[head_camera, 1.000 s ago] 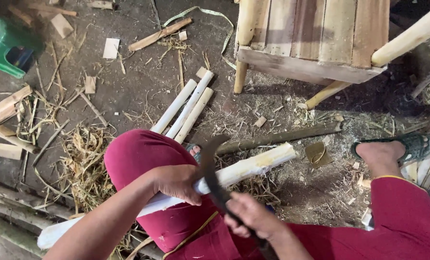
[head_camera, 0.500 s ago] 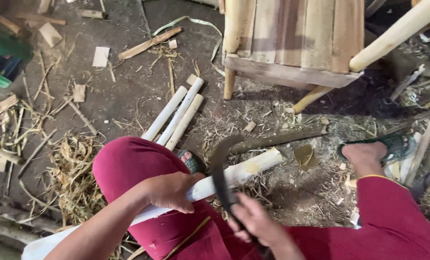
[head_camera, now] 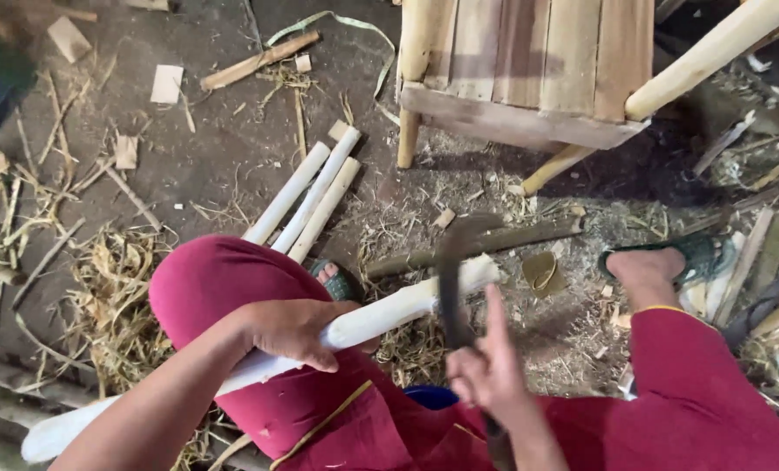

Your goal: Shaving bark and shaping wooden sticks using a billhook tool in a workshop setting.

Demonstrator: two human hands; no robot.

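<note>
Across the left knee, in red trousers, lies a peeled pale wooden pole, its far end above the littered dirt floor. Left hand clenched around the pole mid-length. Right hand grasps a curved dark blade, forefinger extended; blade edge at the pole's far end.

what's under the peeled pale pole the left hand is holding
The pale pole rests across the red-trousered knee; its far end hangs over straw-littered ground. The left hand covers part of it.
</note>
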